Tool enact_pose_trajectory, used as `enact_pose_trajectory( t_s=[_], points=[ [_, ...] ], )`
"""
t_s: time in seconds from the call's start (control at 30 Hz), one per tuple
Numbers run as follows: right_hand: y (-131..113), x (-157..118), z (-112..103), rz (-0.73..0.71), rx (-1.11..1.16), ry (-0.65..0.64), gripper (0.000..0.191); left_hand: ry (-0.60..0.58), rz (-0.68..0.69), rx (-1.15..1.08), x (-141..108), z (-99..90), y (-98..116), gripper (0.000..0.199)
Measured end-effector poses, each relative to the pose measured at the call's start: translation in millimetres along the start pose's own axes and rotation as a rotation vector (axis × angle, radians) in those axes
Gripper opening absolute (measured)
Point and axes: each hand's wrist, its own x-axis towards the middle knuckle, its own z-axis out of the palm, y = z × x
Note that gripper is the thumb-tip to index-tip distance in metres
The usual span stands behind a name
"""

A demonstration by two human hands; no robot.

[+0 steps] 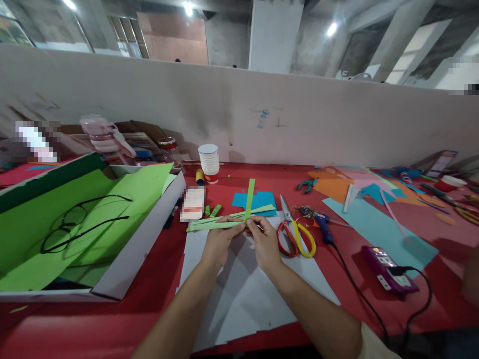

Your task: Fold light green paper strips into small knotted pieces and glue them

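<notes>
My left hand (221, 242) and my right hand (265, 240) meet over white paper (243, 299), both pinching green paper strips (250, 197). One strip stands up away from me between the fingertips; another stretches left past my left hand. More pale green strips (262, 210) lie just beyond the hands, partly over blue paper (239, 200). Two small folded green pieces (215, 211) rest beyond my left hand. Right of my right hand are scissors with red and yellow handles (307, 240), their blades apart. The strip ends inside my fingers are hidden.
An open box (130, 259) with green sheets and glasses (67, 227) stands left. Stacked paper cups (208, 162) are at the back. A blue glue gun (324, 230), its cord and a purple power unit (389, 274) lie right. A person's arm (470, 274) shows at the right edge.
</notes>
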Motion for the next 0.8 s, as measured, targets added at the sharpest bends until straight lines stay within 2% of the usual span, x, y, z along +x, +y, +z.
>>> enact_pose_trajectory(
  t_s=[0.1, 0.17, 0.33, 0.43, 0.57, 0.7, 0.8],
  points=[
    [2, 0, -1, -0.003, 0.014, 0.01, 0.016, 0.008, 0.037, 0.04, -1, 1.5, -2, 0.02],
    [1, 1, -1, 0.017, 0.021, -0.014, 0.016, 0.003, 0.016, 0.014, 0, 1.3, -4, 0.019],
    [-5, 8, -6, 0.119, 0.096, -0.164, 0.018, 0.008, -0.113, -0.111, 6, -3.1, -1, 0.02],
    [-9, 9, -9, 0.127, 0.11, -0.272, 0.019, 0.023, -0.213, -0.185, 9, -5.8, 5, 0.02],
    [-8, 7, -10, -0.052, -0.094, -0.324, 0.028, -0.028, -0.242, -0.239, 9, -8.3, 8, 0.017],
    [-6, 4, -11, -0.333, -0.375, -0.288, 0.016, -0.072, -0.259, -0.25, 9, -10.7, 6, 0.019],
    [-6, 5, -13, -0.409, -0.452, -0.296, 0.015, -0.085, -0.255, -0.242, 9, -12.5, 6, 0.021]
  ],
)
